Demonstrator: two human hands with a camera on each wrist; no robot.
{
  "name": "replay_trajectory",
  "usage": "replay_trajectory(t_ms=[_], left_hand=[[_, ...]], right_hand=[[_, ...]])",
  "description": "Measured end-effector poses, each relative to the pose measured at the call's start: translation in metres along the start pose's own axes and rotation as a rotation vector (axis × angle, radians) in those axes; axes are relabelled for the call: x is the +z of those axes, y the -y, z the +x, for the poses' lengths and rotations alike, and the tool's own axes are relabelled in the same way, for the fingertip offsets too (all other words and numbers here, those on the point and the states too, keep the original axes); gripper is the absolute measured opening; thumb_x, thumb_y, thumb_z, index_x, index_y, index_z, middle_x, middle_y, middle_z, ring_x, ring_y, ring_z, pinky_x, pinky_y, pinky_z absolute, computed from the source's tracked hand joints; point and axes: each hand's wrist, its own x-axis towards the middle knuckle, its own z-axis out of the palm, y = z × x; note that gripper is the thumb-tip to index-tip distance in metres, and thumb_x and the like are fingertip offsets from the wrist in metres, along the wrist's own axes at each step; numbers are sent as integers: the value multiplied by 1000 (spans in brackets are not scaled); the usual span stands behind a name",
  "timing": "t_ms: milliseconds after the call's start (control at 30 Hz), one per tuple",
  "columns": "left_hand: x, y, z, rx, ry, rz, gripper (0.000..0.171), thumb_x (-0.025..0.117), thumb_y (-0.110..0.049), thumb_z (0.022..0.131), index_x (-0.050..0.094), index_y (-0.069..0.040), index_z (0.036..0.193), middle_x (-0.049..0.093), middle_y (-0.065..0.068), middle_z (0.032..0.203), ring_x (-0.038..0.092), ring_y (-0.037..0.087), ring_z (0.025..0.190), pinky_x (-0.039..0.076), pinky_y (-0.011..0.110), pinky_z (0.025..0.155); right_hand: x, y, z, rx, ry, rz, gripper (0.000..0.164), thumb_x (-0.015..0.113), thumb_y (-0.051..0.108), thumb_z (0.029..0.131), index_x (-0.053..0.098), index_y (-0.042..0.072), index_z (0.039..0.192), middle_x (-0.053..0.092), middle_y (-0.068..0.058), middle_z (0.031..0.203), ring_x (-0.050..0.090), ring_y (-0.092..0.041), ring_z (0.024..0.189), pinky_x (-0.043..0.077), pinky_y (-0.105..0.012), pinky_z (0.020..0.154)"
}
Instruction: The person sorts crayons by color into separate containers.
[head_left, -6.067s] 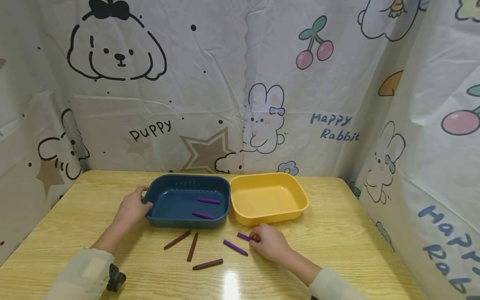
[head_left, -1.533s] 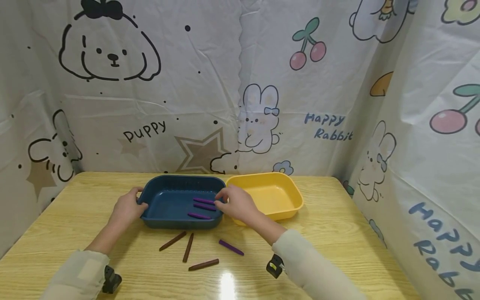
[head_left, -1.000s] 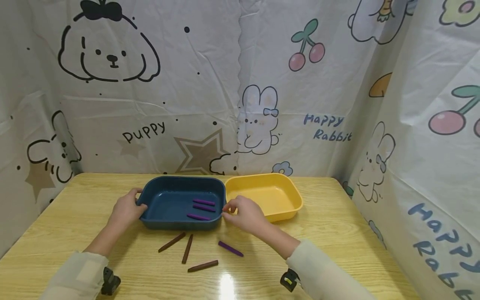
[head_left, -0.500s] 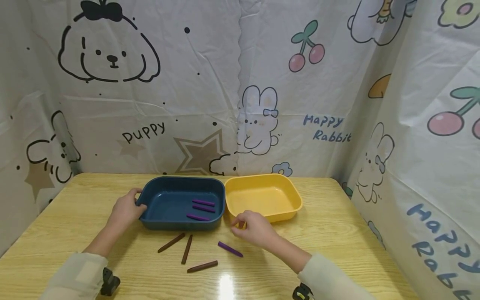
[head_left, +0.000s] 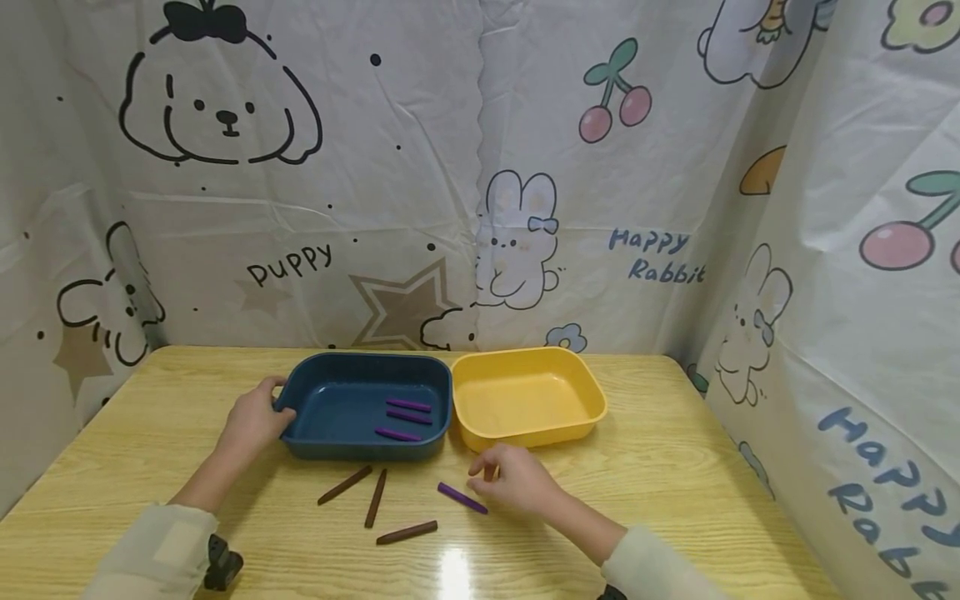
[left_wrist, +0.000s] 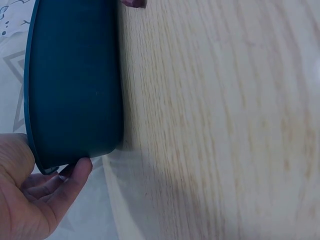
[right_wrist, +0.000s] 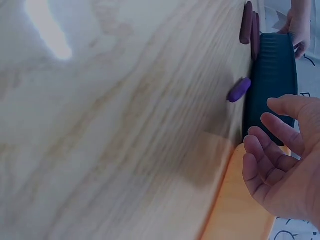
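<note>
My left hand (head_left: 251,417) grips the left end of a dark blue plastic bin (head_left: 367,451), thumb over the rim and fingers against the outer wall, as the left wrist view shows. Inside the bin lie three purple crayons (head_left: 408,417). My right hand (head_left: 517,479) hovers over the table just right of a loose purple crayon (head_left: 462,498), fingers loosely bent and apart, holding nothing. In the right wrist view that purple crayon (right_wrist: 239,90) lies beyond my fingertips, not touched.
Three brown crayons, among them one at the front (head_left: 407,533), lie on the wooden table (head_left: 675,500) before the blue bin. A yellow bin (head_left: 536,435) with nothing in it stands against the blue bin's right side. A printed cloth (head_left: 420,192) hangs behind.
Earlier my right hand pinched a purple crayon, which now lies in the blue bin with two others. That hand has since come back toward the loose purple crayon. My left hand stays on the bin.
</note>
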Motion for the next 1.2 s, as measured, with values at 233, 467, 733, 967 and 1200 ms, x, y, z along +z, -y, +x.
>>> replay_trajectory(t_ms=[233,467,733,967,1200], left_hand=[[0,0,0,4,-2,-1,53,55,-10,86,38,12,131,58,35,104,60,39,85,49,40,64],[-1,1,0,-4,5,-6,54,55,-10,86,37,11,132,58,34,103,60,37,83,48,39,63],[0,1,1,-12,3,-10,54,55,-10,86,37,11,133,58,34,104,60,37,84,48,39,63],[2,3,1,-4,-13,-4,55,55,-10,84,38,10,132,59,32,102,60,34,82,47,38,62],[2,4,3,-5,-3,-4,55,55,-9,84,37,11,132,57,33,102,58,34,80,47,39,62]], right_hand=[[4,-6,-2,9,14,8,14,69,25,82,72,13,88,58,7,71,47,-3,65,39,-20,59],[9,-11,-4,20,54,48,14,68,25,83,72,13,89,57,9,69,46,0,61,40,-18,56],[16,-12,-4,-7,51,76,17,69,23,82,71,10,92,62,7,70,48,2,61,41,-18,58],[24,-11,-4,4,60,96,18,70,24,82,71,10,94,61,9,73,49,2,64,42,-17,60],[26,-7,-4,-16,62,3,18,71,24,81,71,12,94,58,9,76,47,2,65,41,-17,61]])
